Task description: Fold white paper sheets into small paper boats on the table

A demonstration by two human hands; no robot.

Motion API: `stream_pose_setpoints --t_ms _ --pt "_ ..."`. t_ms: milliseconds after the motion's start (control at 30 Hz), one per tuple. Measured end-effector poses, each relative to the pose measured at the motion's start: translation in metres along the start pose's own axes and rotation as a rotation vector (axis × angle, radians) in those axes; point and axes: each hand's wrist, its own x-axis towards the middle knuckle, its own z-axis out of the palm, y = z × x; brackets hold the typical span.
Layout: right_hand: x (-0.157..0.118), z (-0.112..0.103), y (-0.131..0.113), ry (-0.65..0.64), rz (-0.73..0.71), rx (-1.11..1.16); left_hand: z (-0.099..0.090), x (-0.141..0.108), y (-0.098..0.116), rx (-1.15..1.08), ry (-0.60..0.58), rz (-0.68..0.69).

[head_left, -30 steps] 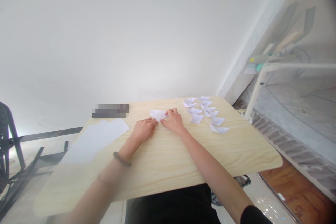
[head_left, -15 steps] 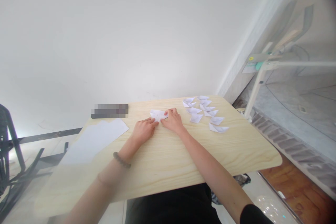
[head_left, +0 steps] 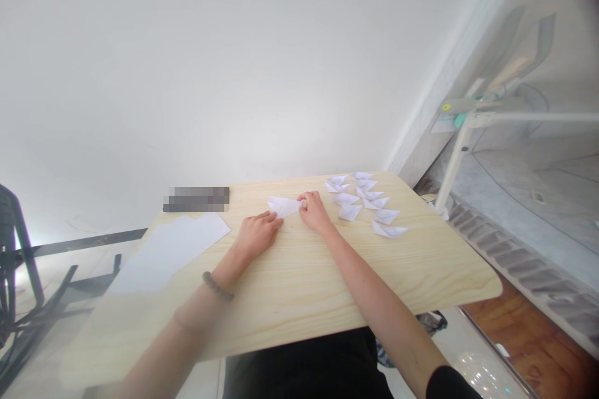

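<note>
A small folded sheet of white paper (head_left: pixel 284 206) lies near the middle of the table, its shape tapering to the right. At its lower left edge, my left hand (head_left: pixel 257 234) holds it with thumb and fingers closed on the corner. My right hand (head_left: pixel 314 211) pinches the pointed right end between thumb and forefinger. To the right of that hand stand several folded white paper boats (head_left: pixel 347 198), grouped in loose rows; one boat (head_left: pixel 389 229) sits nearest to me.
Flat white paper sheets (head_left: pixel 173 249) lie fanned at the left of the wooden table (head_left: pixel 299 287). Behind them is a dark, pixelated oblong thing (head_left: pixel 196 199). A white wall (head_left: pixel 281 75) rises behind the table, and a white metal frame (head_left: pixel 453 165) stands to the right.
My right hand has slid a little to the right, from the paper's near edge to its right tip. More of the folded paper shows, now tapering to the right. My left hand stays put.
</note>
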Motion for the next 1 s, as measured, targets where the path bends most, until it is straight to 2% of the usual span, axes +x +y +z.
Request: stream_pose_setpoints --t_ms 133,267,400,633,733,1000 --pt "-0.007 0.002 -0.007 0.024 -0.081 -0.131 0.004 -0.001 -0.003 -0.034 0.072 0.026" --pt "-0.013 -0.001 -0.015 -0.055 -0.131 -0.245 0.008 0.000 -0.011 -0.148 0.171 0.001" --pt "-0.015 -0.005 -0.018 -0.117 -0.181 -0.236 0.013 0.002 -0.021 -0.216 0.242 -0.055" --pt "-0.015 -0.009 -0.017 -0.171 -0.236 -0.192 0.025 0.003 -0.026 -0.209 0.179 -0.040" --pt "-0.014 -0.012 -0.017 -0.214 -0.235 -0.183 0.024 0.003 -0.025 -0.215 0.168 -0.041" --pt "-0.012 -0.012 -0.018 -0.213 -0.180 -0.163 0.022 0.002 -0.025 -0.237 0.162 -0.061"
